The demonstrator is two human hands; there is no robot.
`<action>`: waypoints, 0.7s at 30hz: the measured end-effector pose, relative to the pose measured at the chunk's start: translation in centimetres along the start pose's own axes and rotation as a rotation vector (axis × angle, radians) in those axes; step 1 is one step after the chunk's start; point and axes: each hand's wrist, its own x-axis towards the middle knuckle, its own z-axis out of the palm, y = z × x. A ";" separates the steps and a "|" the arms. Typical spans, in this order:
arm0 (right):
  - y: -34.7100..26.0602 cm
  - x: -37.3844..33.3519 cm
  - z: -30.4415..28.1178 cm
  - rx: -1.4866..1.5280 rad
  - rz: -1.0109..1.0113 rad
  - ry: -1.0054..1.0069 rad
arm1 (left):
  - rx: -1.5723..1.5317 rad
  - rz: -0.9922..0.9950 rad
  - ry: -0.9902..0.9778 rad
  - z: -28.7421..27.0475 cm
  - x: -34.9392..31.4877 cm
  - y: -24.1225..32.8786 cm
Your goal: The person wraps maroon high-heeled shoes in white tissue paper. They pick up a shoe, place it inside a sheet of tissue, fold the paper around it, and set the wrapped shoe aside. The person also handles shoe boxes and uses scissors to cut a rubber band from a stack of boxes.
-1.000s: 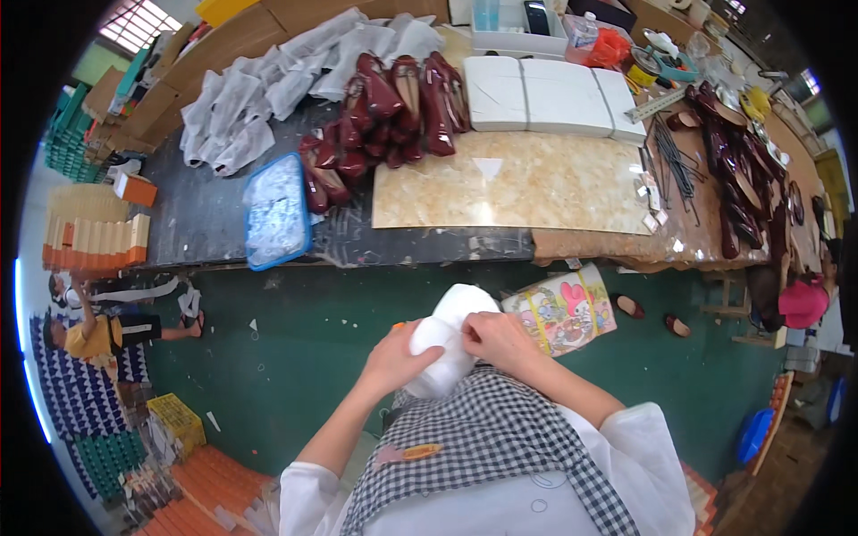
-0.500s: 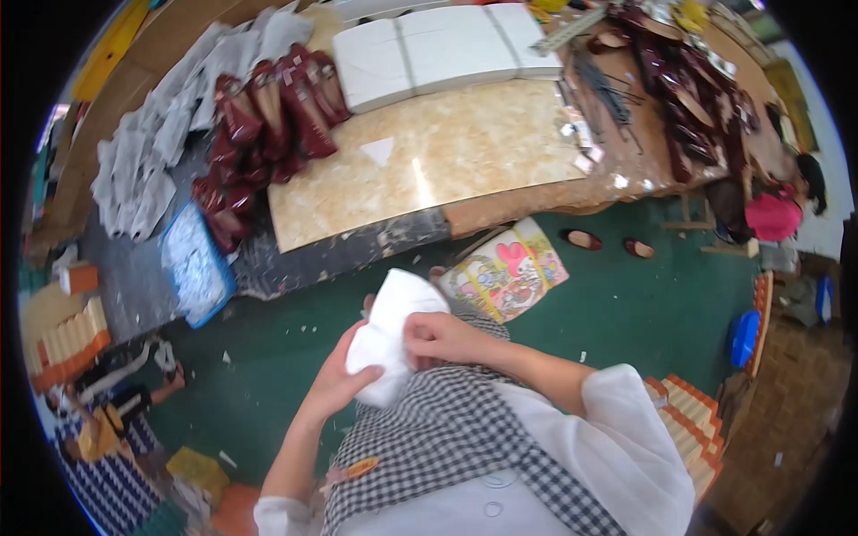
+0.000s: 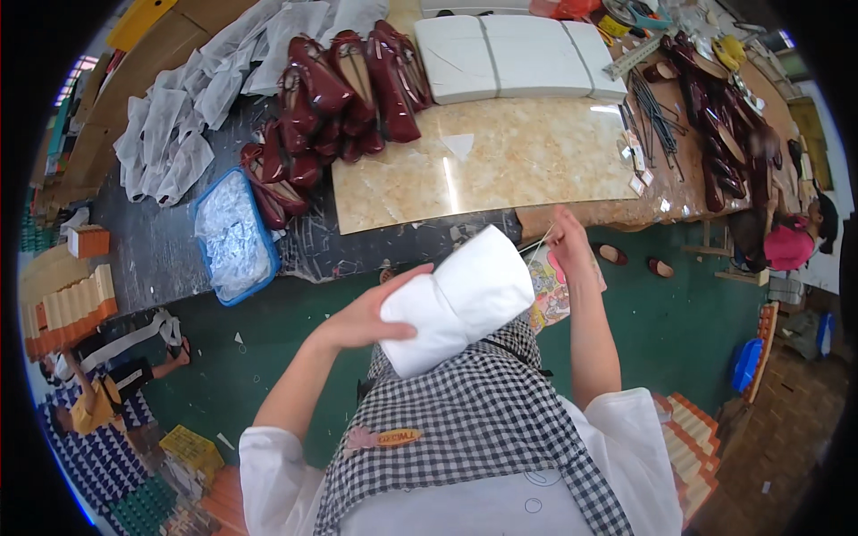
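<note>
A white bundle, looking like folded thin sheets or bags, is tilted in front of my checked apron. A thin band or string runs around its middle. My left hand is wrapped round the bundle's left end, thumb on the near side. Off to the right and above it, my right hand is raised near the table edge, fingers pinched on a thin string. The string slants down toward the bundle; whether it joins the band there is hidden.
On the table, dark red shoes lie heaped beside a marbled board, a stack of white sheets and a blue tray of clear plastic. More shoes lie at right. Two people sit at the sides.
My right hand has left the bundle and moved up and right, drawing out a thin string. The bundle has turned and now shows the band around it. The view has shifted left.
</note>
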 end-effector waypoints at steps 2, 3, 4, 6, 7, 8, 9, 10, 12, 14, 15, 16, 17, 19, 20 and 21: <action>2.5 -0.2 0.0 -0.249 -0.072 0.059 | -0.303 0.015 0.099 -2.9 -0.9 -2.3; 3.5 -1.3 0.0 -0.397 -0.101 0.109 | -0.477 -0.035 0.184 -3.8 -1.8 -3.5; 4.2 -2.5 0.5 -0.583 -0.178 0.153 | -0.655 -0.083 0.271 -4.7 -2.7 -5.2; 4.8 -4.2 2.2 -0.945 -0.343 0.250 | -0.967 -0.146 0.299 -5.7 -2.6 -10.0; 4.4 -4.0 3.4 -0.787 -0.412 0.289 | -1.132 -0.137 0.152 -6.3 -2.4 -11.4; 3.8 -3.8 4.4 -0.636 -0.479 0.327 | -1.040 -0.191 0.198 -6.5 -2.4 -10.7; 3.4 -4.2 5.8 -0.483 -0.533 0.360 | -0.951 -0.251 0.250 -6.3 -3.0 -9.8; 2.8 -4.9 7.1 -0.528 -0.547 0.305 | -0.860 -0.311 0.300 -6.3 -3.6 -9.4; 0.1 -6.6 12.4 -0.588 -0.596 0.191 | -0.836 -0.225 0.318 -7.6 -4.8 -9.1; -0.8 -10.0 17.7 -0.614 -0.571 -0.011 | -0.733 -0.110 0.354 -8.5 -5.6 -9.1; -1.2 -12.1 20.9 -0.674 -0.546 -0.140 | -0.540 -0.031 0.394 -8.5 -5.9 -8.6; -1.1 -13.4 23.2 -0.886 -0.698 -0.275 | -0.343 0.050 0.428 -8.3 -6.0 -7.5; -0.9 -14.3 25.4 -0.952 -0.804 -0.369 | -0.145 0.133 0.458 -8.4 -6.2 -6.5; 0.4 -15.2 27.2 -1.142 -0.788 -0.379 | -0.057 0.116 0.437 -8.9 -7.1 -5.2; 1.0 -15.5 27.6 -1.146 -0.717 -0.366 | -0.013 0.105 0.431 -9.2 -7.6 -5.1; 1.4 -15.6 27.7 -1.160 -0.647 -0.420 | 0.046 0.072 0.420 -9.5 -7.9 -5.4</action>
